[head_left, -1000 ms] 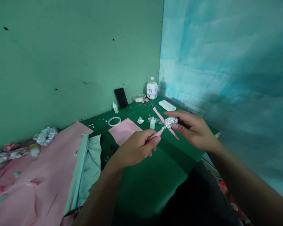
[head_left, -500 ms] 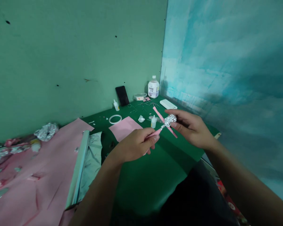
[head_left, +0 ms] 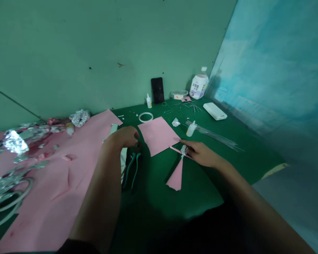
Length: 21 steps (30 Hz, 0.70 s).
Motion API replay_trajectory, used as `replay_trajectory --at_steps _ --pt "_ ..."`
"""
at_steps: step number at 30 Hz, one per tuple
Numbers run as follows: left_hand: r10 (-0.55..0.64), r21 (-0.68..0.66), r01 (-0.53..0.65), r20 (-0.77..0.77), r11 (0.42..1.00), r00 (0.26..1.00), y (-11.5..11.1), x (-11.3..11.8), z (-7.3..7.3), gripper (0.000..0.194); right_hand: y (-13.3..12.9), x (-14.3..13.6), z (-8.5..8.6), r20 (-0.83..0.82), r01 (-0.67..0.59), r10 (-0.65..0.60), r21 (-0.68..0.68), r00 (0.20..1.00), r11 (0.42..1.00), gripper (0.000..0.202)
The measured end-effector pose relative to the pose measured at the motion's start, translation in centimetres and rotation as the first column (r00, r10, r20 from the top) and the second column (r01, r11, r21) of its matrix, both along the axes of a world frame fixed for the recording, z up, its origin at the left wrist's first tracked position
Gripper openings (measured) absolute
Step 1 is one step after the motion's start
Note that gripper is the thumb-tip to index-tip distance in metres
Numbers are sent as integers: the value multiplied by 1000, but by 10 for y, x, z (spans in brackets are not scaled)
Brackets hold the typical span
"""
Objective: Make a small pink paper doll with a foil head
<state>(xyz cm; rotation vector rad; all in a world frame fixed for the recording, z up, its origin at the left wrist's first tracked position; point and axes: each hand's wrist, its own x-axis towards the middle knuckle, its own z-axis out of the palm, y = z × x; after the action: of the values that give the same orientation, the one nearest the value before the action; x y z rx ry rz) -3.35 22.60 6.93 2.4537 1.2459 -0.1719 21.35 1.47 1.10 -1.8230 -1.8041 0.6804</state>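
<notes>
My left hand (head_left: 127, 137) is over the head of green-handled pliers (head_left: 132, 168), its fingers curled down around the jaw end; the fingertips are partly hidden. The two handles point towards me, spread apart. My right hand (head_left: 202, 153) holds a small foil-and-paper figure by its crumpled foil ball (head_left: 183, 150), low over the green table. From the foil a pink paper cone (head_left: 176, 176) flares towards me, and a thin pink paper stick crosses behind it. A square pink paper sheet (head_left: 159, 134) lies between the hands, just beyond the figure.
A glue bottle (head_left: 191, 129) and thin wires (head_left: 217, 136) lie beyond my right hand. Farther back are a tape ring (head_left: 145, 117), a phone (head_left: 157, 90), a white power bank (head_left: 215, 111) and a drink bottle (head_left: 199, 84). Large pink paper (head_left: 58, 190) with foil scraps covers the left.
My left hand has let go of the pink cone and moved left to the pliers. My right hand has lowered the figure to the table. The view has swung left.
</notes>
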Motion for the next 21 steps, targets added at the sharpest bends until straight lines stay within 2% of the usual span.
replay_trajectory --at_steps 2,3,5,7,8,9,10,11,12,14,17,19,20,21 --pt "41 11 -41 -48 999 998 4 -1 -4 17 1 1 -7 40 18 -25 158 999 987 42" --pt "54 21 -53 -68 998 996 5 0 -4 14 1 3 -11 42 74 -87 237 995 969 36" --pt "72 58 -68 -71 996 995 4 3 1 12 2 11 -20 -5 300 -318 347 948 889 29" --pt "70 96 -63 -66 993 995 0 10 7 16 7 23 -26 -54 545 -569 374 821 750 38" --pt "58 119 -50 -63 992 996 -5 15 10 19 12 29 -28 -49 619 -650 365 759 695 49" --pt "30 134 -21 -69 991 997 -11 20 13 26 19 36 -30 -20 642 -681 354 732 680 62" --pt "11 143 1 -82 990 997 -19 28 15 31 26 42 -31 25 621 -666 337 746 708 72" --pt "-5 145 16 -81 989 997 -29 36 16 32 34 47 -32 71 570 -616 308 785 762 71" --pt "-34 147 46 -84 988 996 -41 44 17 32 41 50 -32 95 507 -545 263 833 821 60" --pt "-123 151 138 -103 979 987 -70 62 16 34 51 54 -32 89 431 -459 226 884 874 39" --pt "-260 32 266 -131 963 957 -120 84 10 45 45 51 -29 -115 299 -278 276 954 913 32" --pt "-371 -90 361 -147 928 917 -154 93 0 37 30 47 -25 -291 228 -150 258 945 939 31" --pt "-469 -78 463 -98 883 878 -171 96 -8 29 22 45 -23 -326 211 -127 237 937 948 28" --pt "-518 22 519 -43 855 854 -188 98 -18 19 14 44 -22 -332 201 -117 231 936 952 25"
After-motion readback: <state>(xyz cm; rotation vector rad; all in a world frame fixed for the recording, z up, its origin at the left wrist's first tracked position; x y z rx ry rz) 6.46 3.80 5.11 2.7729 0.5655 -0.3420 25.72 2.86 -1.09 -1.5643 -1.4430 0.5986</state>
